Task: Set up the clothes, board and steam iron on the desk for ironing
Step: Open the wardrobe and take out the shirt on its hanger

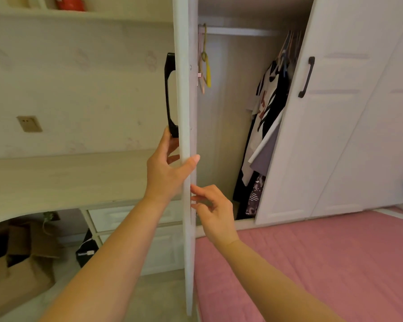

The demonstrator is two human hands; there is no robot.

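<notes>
Soft, warm, even indoor light is seen throughout; its source cannot be told. The wardrobe interior [237, 112] is left dimmer, and deep shade is held under the desk [56, 177]. Straight edges are bowed by wide-angle distortion toward the borders. Slight softness is noted overall, with no harsh glare.

left hand [165, 173]: arm stretched forward, thumb and curled fingers clamp the door edge [186, 159] | right hand [215, 212]: lower, just right of the edge, fingers loosely bent, fingertips touching it
</notes>
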